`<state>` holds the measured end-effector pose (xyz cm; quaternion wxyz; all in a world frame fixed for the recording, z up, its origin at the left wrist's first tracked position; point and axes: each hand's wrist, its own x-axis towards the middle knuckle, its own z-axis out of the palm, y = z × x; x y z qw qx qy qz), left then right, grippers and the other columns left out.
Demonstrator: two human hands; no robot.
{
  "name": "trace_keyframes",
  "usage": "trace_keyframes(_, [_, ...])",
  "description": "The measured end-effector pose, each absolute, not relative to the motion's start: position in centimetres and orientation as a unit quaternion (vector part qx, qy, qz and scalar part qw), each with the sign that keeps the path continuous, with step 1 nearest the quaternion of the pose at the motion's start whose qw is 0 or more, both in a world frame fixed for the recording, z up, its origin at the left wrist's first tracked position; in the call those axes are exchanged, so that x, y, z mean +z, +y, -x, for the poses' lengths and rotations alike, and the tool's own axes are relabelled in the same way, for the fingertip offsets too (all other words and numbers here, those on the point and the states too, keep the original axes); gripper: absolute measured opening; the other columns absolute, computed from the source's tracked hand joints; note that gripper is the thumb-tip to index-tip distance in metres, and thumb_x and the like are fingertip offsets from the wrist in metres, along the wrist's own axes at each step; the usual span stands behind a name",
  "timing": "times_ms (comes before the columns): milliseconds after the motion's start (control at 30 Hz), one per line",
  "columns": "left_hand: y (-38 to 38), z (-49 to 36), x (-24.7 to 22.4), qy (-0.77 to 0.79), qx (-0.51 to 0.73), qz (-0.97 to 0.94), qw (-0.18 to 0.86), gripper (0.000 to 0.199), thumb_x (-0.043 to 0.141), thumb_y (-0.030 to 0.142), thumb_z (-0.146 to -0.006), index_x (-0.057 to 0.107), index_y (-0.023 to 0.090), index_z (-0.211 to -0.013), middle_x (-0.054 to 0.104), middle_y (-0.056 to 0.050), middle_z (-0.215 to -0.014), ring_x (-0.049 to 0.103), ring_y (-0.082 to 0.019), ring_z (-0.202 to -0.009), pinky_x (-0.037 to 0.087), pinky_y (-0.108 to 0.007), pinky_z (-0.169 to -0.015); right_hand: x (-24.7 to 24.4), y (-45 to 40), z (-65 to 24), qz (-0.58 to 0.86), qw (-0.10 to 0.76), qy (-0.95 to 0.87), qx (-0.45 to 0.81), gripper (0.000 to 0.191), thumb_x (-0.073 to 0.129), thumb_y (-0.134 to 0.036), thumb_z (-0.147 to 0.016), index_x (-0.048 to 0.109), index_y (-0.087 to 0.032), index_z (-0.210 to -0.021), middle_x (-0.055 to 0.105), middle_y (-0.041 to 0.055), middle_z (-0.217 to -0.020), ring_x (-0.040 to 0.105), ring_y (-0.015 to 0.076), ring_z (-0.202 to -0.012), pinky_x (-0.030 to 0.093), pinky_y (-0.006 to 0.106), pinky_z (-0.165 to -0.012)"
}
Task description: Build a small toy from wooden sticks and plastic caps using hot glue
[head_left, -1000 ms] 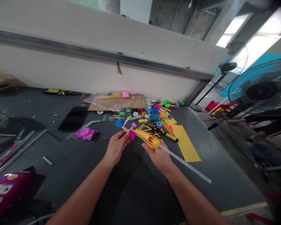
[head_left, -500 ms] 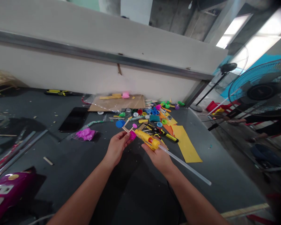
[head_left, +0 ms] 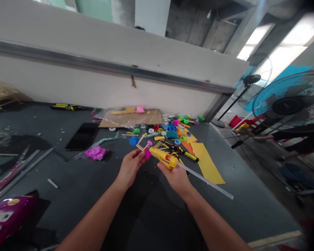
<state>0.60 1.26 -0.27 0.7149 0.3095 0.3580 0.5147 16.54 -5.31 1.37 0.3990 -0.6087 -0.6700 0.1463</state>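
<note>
My left hand (head_left: pixel 131 165) is closed on a small wooden-stick piece (head_left: pixel 140 143) with a bright pink part (head_left: pixel 147 153) at its lower end. A smaller pink blob (head_left: pixel 149 143) shows at the tip of one stick. In my right hand (head_left: pixel 174 174) is a yellow hot glue gun (head_left: pixel 162 157), its nozzle pointing left at the pink part, very close to it. Whether they touch, I cannot tell. A long translucent glue stick (head_left: pixel 206 180) juts from the back of the gun, toward the lower right. My right fingers are partly hidden beneath the gun.
Bottle caps and clay bits, a blue lid (head_left: pixel 133 141), yellow-black pliers (head_left: pixel 187 153) and a yellow sheet (head_left: pixel 208 164) lie beyond my hands. Leftward are pink clay (head_left: pixel 95 153), a black phone (head_left: pixel 82 136) and a purple device (head_left: pixel 10 218). A fan (head_left: pixel 288 104) stands at right.
The view has tilted slightly, so the table sits a little lower. Both hands keep their grips, and the glue gun's nozzle stays beside the pink part.
</note>
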Motion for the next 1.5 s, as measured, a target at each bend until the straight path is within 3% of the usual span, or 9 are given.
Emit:
trace_keyframes(100, [1.4, -0.7, -0.3, 0.366, 0.519, -0.296, 0.713, 0.02, 0.072, 0.019, -0.067, 0.068, 0.01, -0.084, 0.068, -0.005, -0.081, 0.063, -0.011, -0.071, 0.052, -0.022, -0.072, 1.4, -5.2, -16.3, 0.621, 0.432, -0.589, 0.284, 0.031, 0.056, -0.046, -0.079, 0.066, -0.018, -0.088, 0.062, 0.0019, -0.062, 0.059, 0.0166, -0.058, 0.048, 0.027, -0.053])
trace_keyframes(200, [1.7, -0.7, -0.4, 0.378, 0.52, -0.281, 0.712, 0.015, 0.071, 0.017, -0.069, 0.068, 0.011, -0.082, 0.068, -0.005, -0.079, 0.063, -0.011, -0.07, 0.053, -0.022, -0.071, 1.7, -5.1, -16.1, 0.601, 0.472, -0.471, 0.44, 0.036, 0.058, -0.05, -0.077, 0.064, -0.014, -0.078, 0.05, -0.0025, -0.051, 0.044, 0.0088, -0.041, 0.035, 0.02, -0.037])
trace_keyframes(333, [1.8, -0.6, -0.4, 0.385, 0.519, -0.278, 0.711, 0.015, 0.071, 0.017, -0.069, 0.068, 0.011, -0.082, 0.069, -0.006, -0.082, 0.063, -0.011, -0.072, 0.053, -0.022, -0.072, 2.1, -4.9, -16.2, 0.455, 0.566, -0.338, 0.599, 0.031, 0.06, -0.045, -0.077, 0.06, -0.015, -0.08, 0.056, 0.002, -0.072, 0.039, 0.0064, -0.049, 0.038, 0.019, -0.042])
trace_keyframes(567, [1.7, -0.2, -0.4, 0.341, 0.528, -0.288, 0.723, 0.022, 0.073, 0.023, -0.067, 0.068, 0.01, -0.083, 0.068, -0.006, -0.083, 0.063, -0.011, -0.074, 0.051, -0.022, -0.074, 2.8, -5.2, -17.1, 0.261, 0.558, -0.188, 0.765, 0.028, 0.054, -0.045, -0.08, 0.056, -0.017, -0.082, 0.049, 0.0004, -0.074, 0.031, 0.0064, -0.051, 0.031, 0.014, -0.04])
trace_keyframes(767, [3.0, 0.3, -1.1, 0.34, 0.555, -0.247, 0.718, 0.014, 0.072, 0.016, -0.068, 0.066, 0.009, -0.079, 0.069, -0.008, -0.083, 0.065, -0.014, -0.078, 0.052, -0.027, -0.081, 4.8, -5.8, -18.3, 0.263, 0.581, -0.244, 0.73, 0.028, 0.051, -0.043, -0.076, 0.056, -0.019, -0.089, 0.048, 0.0014, -0.075, 0.03, 0.0086, -0.052, 0.032, 0.015, -0.039])
trace_keyframes(1000, [4.9, 1.3, -1.4, 0.338, 0.609, -0.198, 0.689, 0.005, 0.068, 0.009, -0.07, 0.064, 0.01, -0.074, 0.07, -0.005, -0.075, 0.067, -0.014, -0.076, 0.053, -0.032, -0.085, 8.1, -7.1, -25.3, 0.322, 0.671, -0.256, 0.617, 0.024, 0.051, -0.029, -0.072, 0.058, -0.022, -0.094, 0.054, 0.0045, -0.092, 0.047, 0.0096, -0.065, 0.046, 0.017, -0.047])
trace_keyframes(1200, [4.9, 1.5, -1.3, 0.332, 0.617, -0.194, 0.687, 0.005, 0.062, 0.007, -0.074, 0.066, 0.011, -0.074, 0.071, -0.005, -0.078, 0.067, -0.014, -0.078, 0.056, -0.029, -0.08, 6.0, -9.5, -31.5, 0.332, 0.745, -0.165, 0.554, 0.019, 0.058, -0.025, -0.076, 0.06, -0.022, -0.095, 0.059, 0.0036, -0.087, 0.056, 0.0102, -0.071, 0.054, 0.022, -0.059])
trace_keyframes(1367, [4.8, 1.7, -1.2, 0.335, 0.614, -0.189, 0.689, 0.008, 0.061, 0.005, -0.075, 0.066, 0.011, -0.074, 0.07, -0.005, -0.077, 0.067, -0.015, -0.079, 0.056, -0.03, -0.08, 1.6, -9.1, -33.6, 0.533, 0.66, -0.179, 0.499, 0.012, 0.059, -0.016, -0.068, 0.063, -0.016, -0.08, 0.063, 0.0066, -0.079, 0.062, 0.0146, -0.068, 0.054, 0.028, -0.062])
trace_keyframes(1500, [4.4, 1.8, -1.2, 0.324, 0.619, -0.192, 0.689, 0.006, 0.062, 0.005, -0.074, 0.066, 0.011, -0.073, 0.071, -0.005, -0.075, 0.067, -0.015, -0.076, 0.056, -0.03, -0.08, -0.3, -8.0, -34.0, 0.699, 0.55, -0.256, 0.378, 0.009, 0.053, -0.021, -0.072, 0.06, -0.015, -0.071, 0.064, 0.0077, -0.072, 0.062, 0.0164, -0.065, 0.052, 0.029, -0.065])
